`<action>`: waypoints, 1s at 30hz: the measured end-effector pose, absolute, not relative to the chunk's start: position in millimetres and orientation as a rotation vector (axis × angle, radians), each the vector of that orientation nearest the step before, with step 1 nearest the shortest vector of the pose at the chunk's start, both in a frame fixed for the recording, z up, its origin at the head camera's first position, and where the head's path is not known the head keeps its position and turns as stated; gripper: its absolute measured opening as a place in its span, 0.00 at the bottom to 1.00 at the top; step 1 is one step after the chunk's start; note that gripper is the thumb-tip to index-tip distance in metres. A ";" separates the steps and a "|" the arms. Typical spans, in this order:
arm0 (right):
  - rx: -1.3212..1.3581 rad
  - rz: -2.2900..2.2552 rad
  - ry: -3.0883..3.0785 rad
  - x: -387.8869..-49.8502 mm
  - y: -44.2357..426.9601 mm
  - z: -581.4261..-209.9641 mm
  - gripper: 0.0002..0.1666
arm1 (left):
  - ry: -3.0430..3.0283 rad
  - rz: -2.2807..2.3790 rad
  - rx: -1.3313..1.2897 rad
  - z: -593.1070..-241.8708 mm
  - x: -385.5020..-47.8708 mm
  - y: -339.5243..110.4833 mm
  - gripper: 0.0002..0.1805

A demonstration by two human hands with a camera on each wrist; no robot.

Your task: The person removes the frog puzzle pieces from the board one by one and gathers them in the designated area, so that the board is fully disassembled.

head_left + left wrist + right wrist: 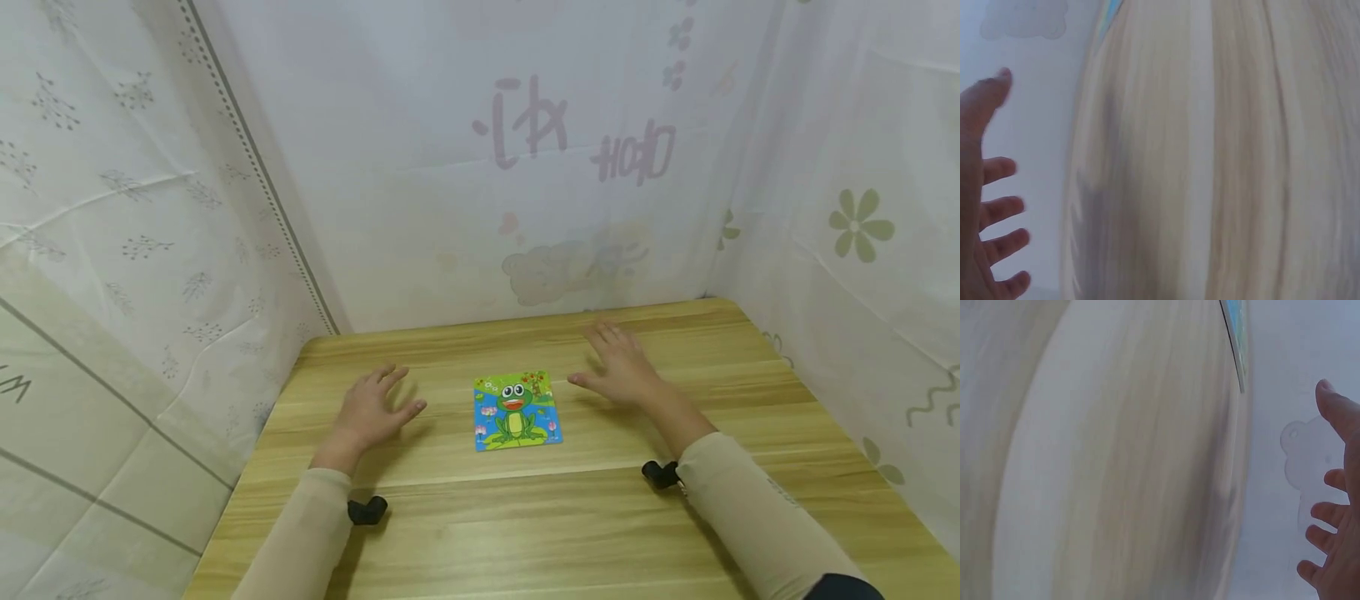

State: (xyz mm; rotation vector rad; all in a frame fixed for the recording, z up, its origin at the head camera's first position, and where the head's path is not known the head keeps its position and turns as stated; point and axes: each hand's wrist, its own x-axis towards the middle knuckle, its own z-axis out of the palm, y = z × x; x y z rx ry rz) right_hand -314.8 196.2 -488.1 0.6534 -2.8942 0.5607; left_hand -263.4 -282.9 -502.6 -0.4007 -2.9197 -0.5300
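A square frog picture board (516, 412), green and blue, lies flat near the middle of the wooden table. To its left, my left hand (372, 411) hovers over the wood with fingers spread and nothing in them. On the other side, my right hand (618, 367) is held above the table, thumb towards the board and also holding nothing. Neither hand touches the board. Only a thin edge of the board (1235, 344) shows in the right wrist view, and a blue corner of the board (1110, 15) in the left wrist view.
The wooden table (480, 533) has a pale grain and rounded far corners. White printed curtains (420, 208) hang behind it and along both sides. Small black wrist mounts (367, 510) sit below the sleeves.
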 end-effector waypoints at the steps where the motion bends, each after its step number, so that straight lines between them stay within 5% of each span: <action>1: 0.651 0.568 -2.902 -315.0 193.3 -489.1 0.59 | -2.925 -0.546 -0.408 -503.4 -262.9 -281.6 0.48; 30: 0.800 0.857 -2.937 -316.2 117.5 -506.8 0.36 | -2.889 -0.792 -0.484 -526.0 -250.4 -212.8 0.29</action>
